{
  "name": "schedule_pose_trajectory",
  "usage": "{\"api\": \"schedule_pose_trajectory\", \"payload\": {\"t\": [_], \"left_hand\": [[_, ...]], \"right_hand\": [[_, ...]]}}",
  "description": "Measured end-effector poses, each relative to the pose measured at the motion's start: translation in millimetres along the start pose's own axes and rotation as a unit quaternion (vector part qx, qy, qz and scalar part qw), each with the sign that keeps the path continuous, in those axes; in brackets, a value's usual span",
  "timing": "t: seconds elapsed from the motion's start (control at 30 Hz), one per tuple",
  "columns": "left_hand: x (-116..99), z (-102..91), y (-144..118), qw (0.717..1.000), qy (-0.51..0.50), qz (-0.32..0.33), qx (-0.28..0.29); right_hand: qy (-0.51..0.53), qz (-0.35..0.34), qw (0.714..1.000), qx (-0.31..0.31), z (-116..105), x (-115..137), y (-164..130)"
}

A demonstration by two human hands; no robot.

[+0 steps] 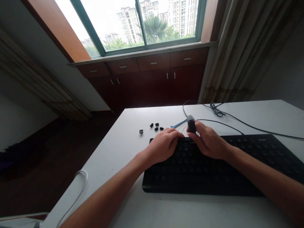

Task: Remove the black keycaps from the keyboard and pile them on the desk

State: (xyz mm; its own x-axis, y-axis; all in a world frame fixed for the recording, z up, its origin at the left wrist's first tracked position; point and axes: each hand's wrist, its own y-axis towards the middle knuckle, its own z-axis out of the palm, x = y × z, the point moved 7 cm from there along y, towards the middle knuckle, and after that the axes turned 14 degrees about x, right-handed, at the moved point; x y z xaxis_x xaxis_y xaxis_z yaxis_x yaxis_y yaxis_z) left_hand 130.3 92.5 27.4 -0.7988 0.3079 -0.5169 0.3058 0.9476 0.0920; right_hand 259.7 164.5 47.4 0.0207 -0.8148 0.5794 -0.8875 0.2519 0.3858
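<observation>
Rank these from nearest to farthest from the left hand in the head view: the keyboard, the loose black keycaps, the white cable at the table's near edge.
1. Keyboard: under the left hand, touching.
2. Loose black keycaps: just beyond the hand, on the table.
3. White cable: far back by the near-left edge.

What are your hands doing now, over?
Left hand flat on black keyboard, top-left corner. Right hand pinching small dark block above keys. Loose keycaps and black cable on white table behind.

A white table (133,145) carries a black keyboard (237,171), loose keycaps (156,126), and black cables (237,119).
</observation>
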Motion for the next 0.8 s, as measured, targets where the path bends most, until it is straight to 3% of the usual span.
{"api": "schedule_pose_trajectory", "payload": {"t": [0.1, 0.23, 0.4, 0.5, 0.67, 0.8], "left_hand": [[-0.6, -0.2, 0.0, 1.0, 0.0, -0.004, 0.008], [0.5, 0.0, -0.2, 1.0, 0.001, -0.005, 0.006], [2.0, 1.6, -0.2, 1.0, 0.0, -0.005, 0.005], [2.6, 2.5, -0.4, 1.0, 0.002, -0.006, 0.007], [2.9, 2.3, -0.3, 1.0, 0.003, -0.006, 0.005], [2.2, 1.9, -0.1, 1.0, 0.004, -0.008, 0.01]], "right_hand": [[0.023, 0.058, 0.997, -0.055, -9.7, -10.9, -2.4], [0.033, 0.101, 0.994, -0.001, -4.4, -21.7, 1.0], [0.113, 0.131, 0.985, -0.03, -7.3, -30.2, 0.9], [0.125, 0.108, 0.986, -0.019, -8.2, -24.4, 2.5], [0.042, 0.037, 0.996, 0.075, -4.9, -7.3, 0.6], [-0.011, 0.011, 0.996, 0.086, -8.0, -4.2, -8.7]]}}
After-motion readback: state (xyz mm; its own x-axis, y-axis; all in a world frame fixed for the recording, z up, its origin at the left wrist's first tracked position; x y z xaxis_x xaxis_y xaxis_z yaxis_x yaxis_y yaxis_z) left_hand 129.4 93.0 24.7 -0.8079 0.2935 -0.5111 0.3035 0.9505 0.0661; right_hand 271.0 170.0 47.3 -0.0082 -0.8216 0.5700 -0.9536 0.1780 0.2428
